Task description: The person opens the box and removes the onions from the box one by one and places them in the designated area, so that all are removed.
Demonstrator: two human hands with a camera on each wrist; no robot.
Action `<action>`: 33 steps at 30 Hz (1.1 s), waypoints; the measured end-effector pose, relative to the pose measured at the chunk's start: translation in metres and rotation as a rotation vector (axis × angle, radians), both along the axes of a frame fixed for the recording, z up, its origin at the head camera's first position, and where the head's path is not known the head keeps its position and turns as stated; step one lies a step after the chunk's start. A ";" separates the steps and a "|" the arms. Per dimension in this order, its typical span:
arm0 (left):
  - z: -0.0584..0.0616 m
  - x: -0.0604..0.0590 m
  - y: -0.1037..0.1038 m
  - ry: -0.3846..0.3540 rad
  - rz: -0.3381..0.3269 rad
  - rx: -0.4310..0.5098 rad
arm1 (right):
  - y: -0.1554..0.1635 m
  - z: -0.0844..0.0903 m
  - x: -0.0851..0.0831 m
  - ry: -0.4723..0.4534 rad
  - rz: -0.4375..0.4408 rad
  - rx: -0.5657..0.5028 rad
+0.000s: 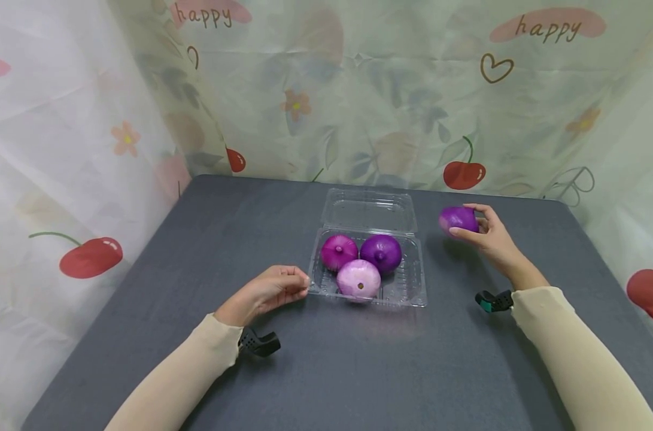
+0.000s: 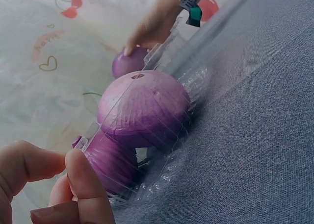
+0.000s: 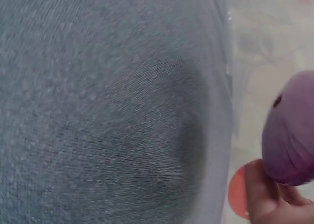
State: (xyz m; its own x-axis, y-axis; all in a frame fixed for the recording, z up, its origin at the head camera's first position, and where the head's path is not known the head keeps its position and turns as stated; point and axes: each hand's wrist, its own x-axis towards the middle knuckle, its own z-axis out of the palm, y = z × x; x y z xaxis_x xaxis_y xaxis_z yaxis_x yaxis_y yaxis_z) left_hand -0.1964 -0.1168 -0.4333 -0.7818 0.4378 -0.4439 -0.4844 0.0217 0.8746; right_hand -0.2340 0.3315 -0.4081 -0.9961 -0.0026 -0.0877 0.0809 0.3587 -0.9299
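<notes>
R hand (image 1: 490, 236) lifts a purple onion (image 1: 458, 219) just right of the clear clamshell box (image 1: 412, 287); L hand (image 1: 275, 288) pinches the box's front-left rim.
I judge the onion firm, fairly heavy, w/ slick papery skin, so I wrap fingers round its widest part. Box looks thin, flexes easily; 3 onions inside.

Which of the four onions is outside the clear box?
The dark purple onion held in the right hand, above the table beside the box. The other three sit inside.
</notes>
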 end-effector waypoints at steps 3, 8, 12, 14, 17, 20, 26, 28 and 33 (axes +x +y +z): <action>0.000 0.000 0.000 0.000 0.003 -0.001 | 0.000 -0.006 -0.004 0.031 -0.020 0.052; -0.001 0.000 0.000 0.001 0.004 0.003 | -0.001 -0.014 -0.006 0.029 -0.036 0.129; 0.000 0.001 0.001 0.002 0.002 0.009 | -0.002 -0.019 -0.007 0.025 -0.070 0.175; 0.000 0.001 0.001 0.004 0.003 0.015 | -0.002 -0.021 -0.008 0.021 -0.080 0.183; 0.000 0.001 0.001 0.007 0.003 0.025 | -0.002 -0.024 -0.010 0.011 -0.072 0.192; 0.000 0.002 0.001 0.012 0.000 0.033 | -0.001 -0.028 -0.013 -0.004 -0.054 0.221; 0.001 0.002 0.001 0.016 0.003 0.030 | -0.002 -0.031 -0.019 -0.029 -0.036 0.264; 0.001 0.001 0.001 0.013 0.007 0.027 | -0.002 -0.031 -0.020 -0.036 -0.033 0.261; 0.001 0.001 0.001 0.007 0.010 0.020 | -0.002 -0.031 -0.022 -0.048 -0.030 0.248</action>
State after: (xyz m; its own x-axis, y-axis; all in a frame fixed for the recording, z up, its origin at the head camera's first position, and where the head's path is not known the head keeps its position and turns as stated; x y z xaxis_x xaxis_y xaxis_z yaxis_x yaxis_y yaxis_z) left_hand -0.1957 -0.1155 -0.4322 -0.7889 0.4389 -0.4300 -0.4788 -0.0003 0.8779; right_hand -0.2556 0.3297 -0.4386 -0.9901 0.0544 -0.1294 0.1371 0.5726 -0.8083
